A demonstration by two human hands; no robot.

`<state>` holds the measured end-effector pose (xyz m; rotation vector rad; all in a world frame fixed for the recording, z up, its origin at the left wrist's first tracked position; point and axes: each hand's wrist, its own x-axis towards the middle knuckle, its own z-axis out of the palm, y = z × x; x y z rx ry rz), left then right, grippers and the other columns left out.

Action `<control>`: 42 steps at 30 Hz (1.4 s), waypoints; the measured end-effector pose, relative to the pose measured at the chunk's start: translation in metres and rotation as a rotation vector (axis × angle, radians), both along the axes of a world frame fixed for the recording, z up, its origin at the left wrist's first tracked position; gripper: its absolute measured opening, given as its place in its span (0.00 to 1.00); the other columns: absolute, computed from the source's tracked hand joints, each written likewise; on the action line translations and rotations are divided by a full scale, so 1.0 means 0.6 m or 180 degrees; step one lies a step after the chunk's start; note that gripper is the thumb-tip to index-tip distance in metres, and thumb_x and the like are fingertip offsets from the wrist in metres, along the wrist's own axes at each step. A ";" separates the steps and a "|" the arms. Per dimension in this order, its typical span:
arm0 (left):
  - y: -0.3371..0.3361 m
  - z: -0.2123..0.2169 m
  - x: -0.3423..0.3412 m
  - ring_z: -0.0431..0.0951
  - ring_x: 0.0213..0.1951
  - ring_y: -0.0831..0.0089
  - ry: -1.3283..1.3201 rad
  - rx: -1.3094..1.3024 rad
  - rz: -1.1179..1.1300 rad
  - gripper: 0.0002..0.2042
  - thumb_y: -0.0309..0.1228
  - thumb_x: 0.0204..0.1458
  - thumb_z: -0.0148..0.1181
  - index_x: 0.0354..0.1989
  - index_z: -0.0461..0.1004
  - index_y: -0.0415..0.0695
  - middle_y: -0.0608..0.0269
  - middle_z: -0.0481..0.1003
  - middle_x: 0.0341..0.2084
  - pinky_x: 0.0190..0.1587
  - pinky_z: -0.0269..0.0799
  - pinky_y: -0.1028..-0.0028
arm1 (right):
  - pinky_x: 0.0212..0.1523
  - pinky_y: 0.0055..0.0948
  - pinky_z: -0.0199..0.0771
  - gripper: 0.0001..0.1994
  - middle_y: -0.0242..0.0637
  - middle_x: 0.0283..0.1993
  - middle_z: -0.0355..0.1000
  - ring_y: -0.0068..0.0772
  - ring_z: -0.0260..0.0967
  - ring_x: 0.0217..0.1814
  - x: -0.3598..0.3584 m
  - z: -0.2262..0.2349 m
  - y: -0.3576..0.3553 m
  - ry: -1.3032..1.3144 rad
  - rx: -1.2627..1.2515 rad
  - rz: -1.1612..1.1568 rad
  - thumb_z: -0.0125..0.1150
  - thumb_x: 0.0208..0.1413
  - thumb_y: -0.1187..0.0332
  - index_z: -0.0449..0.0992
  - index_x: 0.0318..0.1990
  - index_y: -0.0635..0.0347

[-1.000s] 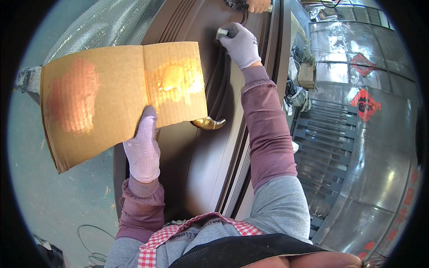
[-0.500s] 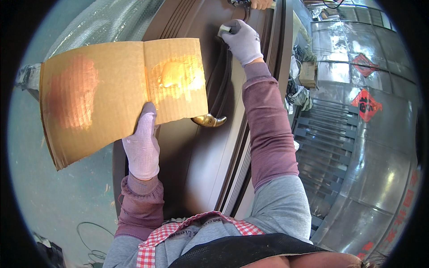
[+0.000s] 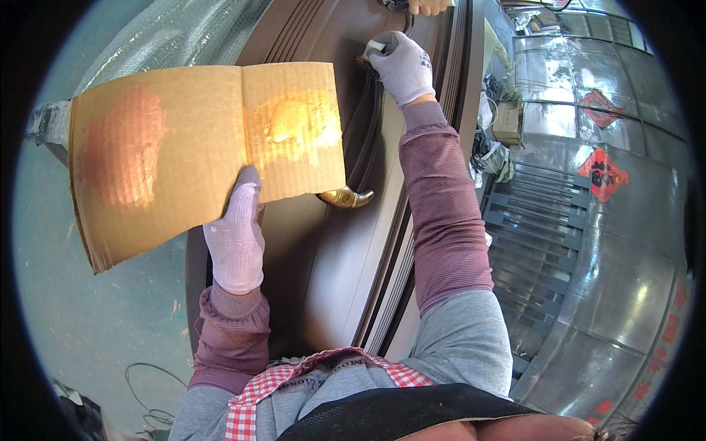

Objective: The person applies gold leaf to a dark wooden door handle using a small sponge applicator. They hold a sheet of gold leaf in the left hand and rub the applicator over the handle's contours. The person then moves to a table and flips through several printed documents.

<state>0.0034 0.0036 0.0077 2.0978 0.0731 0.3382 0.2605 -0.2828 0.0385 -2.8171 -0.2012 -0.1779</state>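
In my gloved left hand (image 3: 237,239) is a folded sheet of cardboard (image 3: 198,147), gripped at its near edge with the thumb on top. The sheet bears a wet gold paint patch at its right and a coppery-red smear at its left. My gloved right hand (image 3: 402,70) pinches a small whitish piece (image 3: 374,48), perhaps a pad; its kind is mostly hidden by the fingers. That piece is at the far end of a long dark door handle (image 3: 365,132) on a brown panelled door (image 3: 323,272). The handle's near end is a gold curved tip (image 3: 346,198), partly behind the cardboard.
Another person's hand (image 3: 428,6) is at the door's far end. Bubble wrap (image 3: 173,37) lies beyond the cardboard. Right of the door stand a grey slatted rack (image 3: 540,235), a small box (image 3: 507,123) and bags. A thin hose (image 3: 151,386) loops on the floor.
The cardboard and my left hand have shifted slightly right. My right hand has moved a touch right, still pinching the whitish piece at the handle's far end.
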 end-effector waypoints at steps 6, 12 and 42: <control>0.000 -0.005 -0.002 0.82 0.56 0.50 0.0004 0.0079 0.0038 0.15 0.19 0.66 0.62 0.59 0.83 0.43 0.46 0.80 0.56 0.63 0.77 0.58 | 0.53 0.34 0.84 0.15 0.43 0.46 0.87 0.38 0.87 0.47 -0.005 0.006 -0.001 -0.0133 -0.0173 0.0023 0.74 0.60 0.64 0.85 0.51 0.62; -0.011 -0.005 -0.001 0.82 0.55 0.55 0.0216 -0.0879 0.0189 0.12 0.23 0.68 0.64 0.58 0.83 0.41 0.49 0.80 0.56 0.61 0.77 0.59 | 0.52 0.37 0.84 0.15 0.48 0.43 0.86 0.45 0.86 0.47 0.005 -0.006 -0.045 -0.0229 0.0842 -0.0473 0.74 0.59 0.62 0.86 0.48 0.62; 0.002 0.001 0.001 0.81 0.58 0.47 0.0000 0.0169 0.0021 0.16 0.18 0.63 0.62 0.58 0.83 0.41 0.45 0.80 0.57 0.64 0.76 0.54 | 0.58 0.47 0.81 0.13 0.43 0.47 0.82 0.51 0.80 0.54 -0.043 0.001 0.000 -0.0525 -0.0402 0.0402 0.74 0.54 0.66 0.84 0.47 0.57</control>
